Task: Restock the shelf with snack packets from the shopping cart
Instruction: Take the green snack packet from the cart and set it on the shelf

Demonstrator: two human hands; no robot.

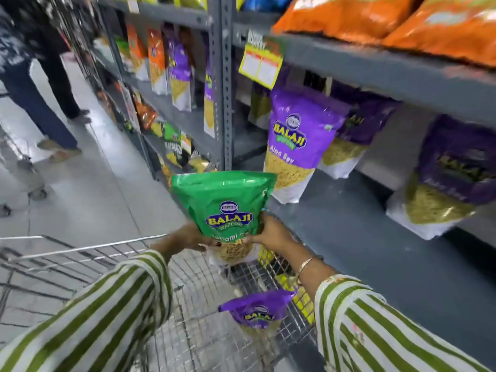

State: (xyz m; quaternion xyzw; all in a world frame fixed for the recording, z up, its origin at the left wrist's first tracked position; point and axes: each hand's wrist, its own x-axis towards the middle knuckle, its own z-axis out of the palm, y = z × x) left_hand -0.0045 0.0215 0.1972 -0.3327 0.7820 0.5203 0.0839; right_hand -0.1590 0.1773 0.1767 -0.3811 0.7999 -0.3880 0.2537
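A green Balaji snack packet (224,208) is held upright above the wire shopping cart (80,249), just in front of the grey shelf (362,237). My left hand (188,238) grips its lower left side and my right hand (273,233) grips its lower right side. A purple Balaji packet (257,308) lies inside the cart below my right arm. On the shelf stand purple Aloo Sev packets (298,140), one near the front and others (451,178) further right.
Orange packets (375,17) fill the shelf above. A yellow price tag (261,63) hangs from that shelf's edge. More packets line the shelves to the left (166,65). Two people's legs (48,98) and another cart's wheels (37,193) stand in the aisle at left.
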